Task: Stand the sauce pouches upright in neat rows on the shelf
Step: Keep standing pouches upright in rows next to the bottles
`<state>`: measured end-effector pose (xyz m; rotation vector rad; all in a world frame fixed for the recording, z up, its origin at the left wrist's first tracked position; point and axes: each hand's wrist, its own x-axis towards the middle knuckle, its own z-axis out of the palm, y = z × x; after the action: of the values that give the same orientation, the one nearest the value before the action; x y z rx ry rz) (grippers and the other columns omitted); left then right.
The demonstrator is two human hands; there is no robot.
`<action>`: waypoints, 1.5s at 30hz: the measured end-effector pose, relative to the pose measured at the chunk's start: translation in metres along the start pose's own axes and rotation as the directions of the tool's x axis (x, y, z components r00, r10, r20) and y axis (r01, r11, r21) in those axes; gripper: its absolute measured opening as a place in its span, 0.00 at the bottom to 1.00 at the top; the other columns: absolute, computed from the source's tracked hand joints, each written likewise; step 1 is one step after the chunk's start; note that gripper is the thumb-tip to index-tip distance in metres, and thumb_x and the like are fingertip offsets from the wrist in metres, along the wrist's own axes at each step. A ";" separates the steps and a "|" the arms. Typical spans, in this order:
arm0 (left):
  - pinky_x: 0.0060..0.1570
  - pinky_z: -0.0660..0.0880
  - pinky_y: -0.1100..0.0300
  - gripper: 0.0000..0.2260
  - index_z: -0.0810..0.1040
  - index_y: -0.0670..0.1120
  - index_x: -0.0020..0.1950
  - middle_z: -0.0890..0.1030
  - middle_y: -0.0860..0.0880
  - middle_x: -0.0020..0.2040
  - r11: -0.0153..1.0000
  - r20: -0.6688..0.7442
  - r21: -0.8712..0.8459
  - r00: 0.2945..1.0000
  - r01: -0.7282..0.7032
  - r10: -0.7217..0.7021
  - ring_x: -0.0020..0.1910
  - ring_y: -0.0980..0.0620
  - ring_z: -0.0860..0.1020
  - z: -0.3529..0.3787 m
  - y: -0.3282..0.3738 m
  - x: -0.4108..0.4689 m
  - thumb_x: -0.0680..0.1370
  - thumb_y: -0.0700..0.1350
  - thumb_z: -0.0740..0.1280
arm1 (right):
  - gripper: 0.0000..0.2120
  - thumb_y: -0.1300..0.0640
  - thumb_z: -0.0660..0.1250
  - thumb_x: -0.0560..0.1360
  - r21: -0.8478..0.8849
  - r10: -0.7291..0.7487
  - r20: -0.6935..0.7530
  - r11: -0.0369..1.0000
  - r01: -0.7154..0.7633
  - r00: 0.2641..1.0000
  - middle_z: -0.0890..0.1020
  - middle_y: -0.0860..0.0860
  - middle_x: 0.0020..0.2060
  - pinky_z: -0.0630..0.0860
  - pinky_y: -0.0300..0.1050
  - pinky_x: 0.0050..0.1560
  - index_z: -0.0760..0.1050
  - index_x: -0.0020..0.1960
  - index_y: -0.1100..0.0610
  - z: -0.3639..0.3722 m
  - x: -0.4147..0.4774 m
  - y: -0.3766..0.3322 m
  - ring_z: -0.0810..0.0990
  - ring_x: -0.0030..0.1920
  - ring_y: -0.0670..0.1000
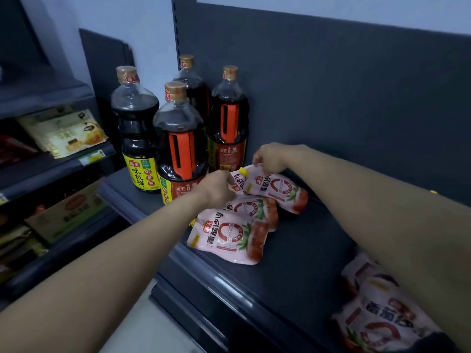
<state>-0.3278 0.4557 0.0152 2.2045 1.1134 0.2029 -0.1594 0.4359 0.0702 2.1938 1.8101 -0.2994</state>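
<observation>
Three pink tomato sauce pouches lie overlapping on the dark shelf (305, 245). The rear pouch (277, 191) has a yellow spout; my right hand (271, 156) pinches its top edge. My left hand (216, 188) grips the top of the middle pouch (251, 208). The front pouch (230, 238) lies flat near the shelf's front edge. More pouches (377, 317) are heaped at the lower right, partly under my right forearm.
Several tall soy sauce bottles (182, 141) stand at the shelf's back left, just behind my hands. The dark back panel (344, 98) rises behind. Another shelving unit at left holds snack packets (66, 131) and boxes (66, 212).
</observation>
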 end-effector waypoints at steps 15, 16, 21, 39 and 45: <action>0.34 0.70 0.59 0.11 0.78 0.39 0.38 0.77 0.46 0.33 0.933 -0.050 -0.301 0.974 0.196 -0.221 0.32 0.49 0.74 0.034 0.022 0.049 0.73 0.46 0.70 | 0.17 0.64 0.59 0.79 0.059 -0.077 0.105 0.996 0.071 0.991 0.77 0.58 0.64 0.75 0.51 0.64 0.74 0.66 0.61 0.019 0.077 0.016 0.76 0.63 0.58; 0.30 0.67 0.60 0.12 0.75 0.40 0.34 0.74 0.47 0.30 0.914 -0.041 -0.336 0.966 0.227 -0.255 0.29 0.50 0.71 0.037 0.024 0.052 0.73 0.46 0.70 | 0.17 0.64 0.58 0.79 0.074 -0.079 0.102 0.995 0.072 0.992 0.77 0.58 0.64 0.75 0.51 0.64 0.73 0.66 0.62 0.018 0.077 0.017 0.76 0.63 0.58; 0.46 0.77 0.56 0.12 0.79 0.36 0.46 0.81 0.42 0.44 0.793 -0.002 -0.493 0.911 0.357 -0.412 0.44 0.45 0.80 0.048 0.030 0.064 0.70 0.44 0.74 | 0.14 0.64 0.54 0.80 0.119 -0.098 0.115 0.989 0.084 0.989 0.80 0.59 0.55 0.75 0.46 0.45 0.76 0.58 0.65 0.017 0.081 0.024 0.77 0.50 0.56; 0.41 0.78 0.55 0.09 0.80 0.37 0.41 0.78 0.42 0.35 0.807 -0.017 -0.485 0.919 0.337 -0.394 0.33 0.47 0.75 0.048 0.016 0.051 0.69 0.42 0.75 | 0.14 0.58 0.75 0.68 0.377 -0.019 0.127 0.926 -0.031 0.992 0.82 0.53 0.45 0.77 0.44 0.48 0.81 0.52 0.61 0.018 0.096 0.002 0.80 0.45 0.52; 0.39 0.76 0.58 0.04 0.82 0.41 0.37 0.80 0.44 0.36 0.876 -0.032 -0.429 0.965 0.221 -0.260 0.34 0.48 0.76 0.043 0.024 0.046 0.70 0.41 0.74 | 0.09 0.60 0.64 0.77 0.393 0.063 -0.042 0.919 -0.041 0.997 0.82 0.57 0.48 0.71 0.38 0.37 0.80 0.52 0.61 0.007 0.059 0.018 0.76 0.47 0.52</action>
<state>-0.2653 0.4597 -0.0103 1.6710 1.2479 0.3979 -0.1298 0.4852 0.0456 2.5312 1.8448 -0.6478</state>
